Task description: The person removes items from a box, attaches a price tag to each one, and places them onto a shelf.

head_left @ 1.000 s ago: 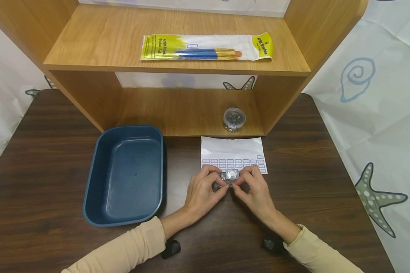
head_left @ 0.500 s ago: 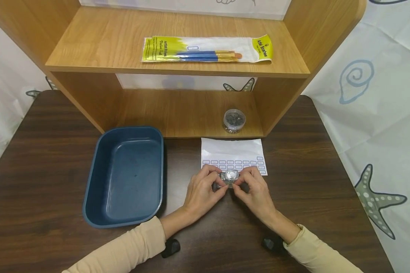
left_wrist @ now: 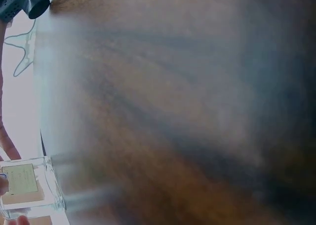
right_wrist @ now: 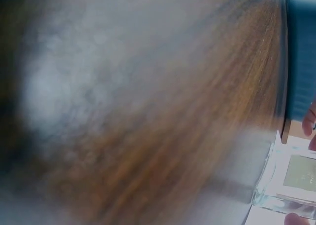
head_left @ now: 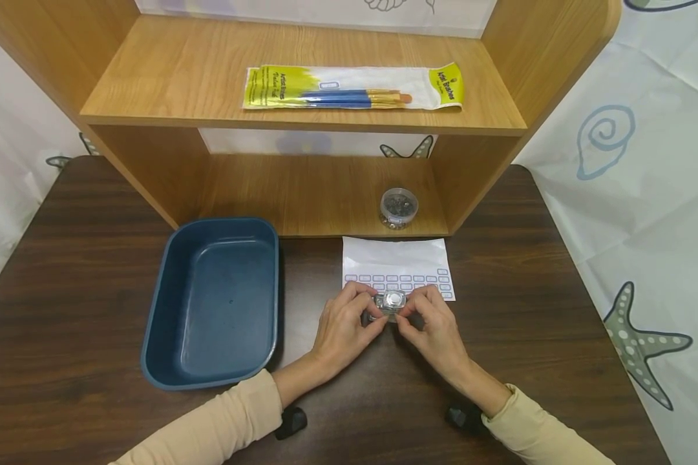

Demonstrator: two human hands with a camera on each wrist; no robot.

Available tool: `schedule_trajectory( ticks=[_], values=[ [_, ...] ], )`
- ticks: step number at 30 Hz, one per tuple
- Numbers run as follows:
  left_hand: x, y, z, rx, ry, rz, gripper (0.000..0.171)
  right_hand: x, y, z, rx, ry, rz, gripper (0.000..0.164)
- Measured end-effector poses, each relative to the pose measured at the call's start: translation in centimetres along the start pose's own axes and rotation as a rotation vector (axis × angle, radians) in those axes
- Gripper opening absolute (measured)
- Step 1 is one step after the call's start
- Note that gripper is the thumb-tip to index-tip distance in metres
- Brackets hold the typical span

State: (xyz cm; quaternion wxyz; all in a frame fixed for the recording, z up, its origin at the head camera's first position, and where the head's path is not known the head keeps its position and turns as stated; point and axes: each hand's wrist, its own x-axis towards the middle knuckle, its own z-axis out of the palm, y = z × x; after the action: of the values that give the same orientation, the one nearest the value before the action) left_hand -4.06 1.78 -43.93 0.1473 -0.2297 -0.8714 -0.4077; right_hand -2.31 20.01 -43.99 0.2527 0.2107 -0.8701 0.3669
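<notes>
Low over the table's middle, a small clear glass bottle with a silvery top, which looks like a perfume bottle (head_left: 394, 300), is held between both hands. My left hand (head_left: 344, 326) grips its left side with curled fingers and thumb. On the opposite side my right hand (head_left: 433, 326) pinches it the same way. A pale yellow-green label (left_wrist: 22, 179) shows through the glass in the left wrist view, and a tiny blue-edged sticker (left_wrist: 3, 175) appears by a fingertip. Just behind the hands lies a white sheet of blue-outlined stickers (head_left: 384, 252), partly covered by fingers and bottle.
A deep blue plastic tub (head_left: 227, 303) stands left of the hands. Behind is a wooden shelf unit (head_left: 302, 187); its lower level bears a round clear container (head_left: 398, 206) of small dark pieces, its upper level a packet of artist brushes (head_left: 355, 90).
The head view has tilted slightly, so the scene sits a little lower in it. Both hands keep their hold on the bottle with hardly any visible movement.
</notes>
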Motion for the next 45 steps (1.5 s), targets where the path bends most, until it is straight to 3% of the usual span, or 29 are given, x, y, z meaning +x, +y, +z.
schedule_trajectory(
  ticks=[11, 22, 28, 33, 39, 41, 45],
  values=[
    [0.4, -0.6, 0.1, -0.018, 0.039, 0.057, 0.032, 0.0, 0.1, 0.0, -0.009, 0.005, -0.013, 0.032],
    [0.9, -0.4, -0.4, -0.103, -0.043, -0.041, 0.038, -0.1, 0.3, -0.4, 0.011, 0.008, 0.001, 0.034],
    [0.9, -0.6, -0.5, -0.117, -0.047, -0.004, 0.037, 0.9, 0.6, -1.6, 0.038, 0.036, 0.048, 0.033],
    [1.0, -0.7, -0.5, -0.137, -0.056, 0.013, 0.033, 3.3, 1.0, -3.8, 0.107, 0.124, 0.152, 0.023],
    [1.1, -0.7, -0.6, -0.147, -0.076, 0.002, 0.03, 7.2, 1.4, -7.1, 0.176, 0.295, 0.251, 0.013],
    [1.1, -0.7, -0.6, -0.148, -0.078, 0.003, 0.031, 8.5, 1.6, -8.0, 0.245, 0.364, 0.282, 0.012],
    [1.1, -0.7, -0.6, -0.157, -0.09, -0.005, 0.031, 10.7, 2.4, -8.9, 0.517, 0.518, 0.33, 0.021]
  ],
)
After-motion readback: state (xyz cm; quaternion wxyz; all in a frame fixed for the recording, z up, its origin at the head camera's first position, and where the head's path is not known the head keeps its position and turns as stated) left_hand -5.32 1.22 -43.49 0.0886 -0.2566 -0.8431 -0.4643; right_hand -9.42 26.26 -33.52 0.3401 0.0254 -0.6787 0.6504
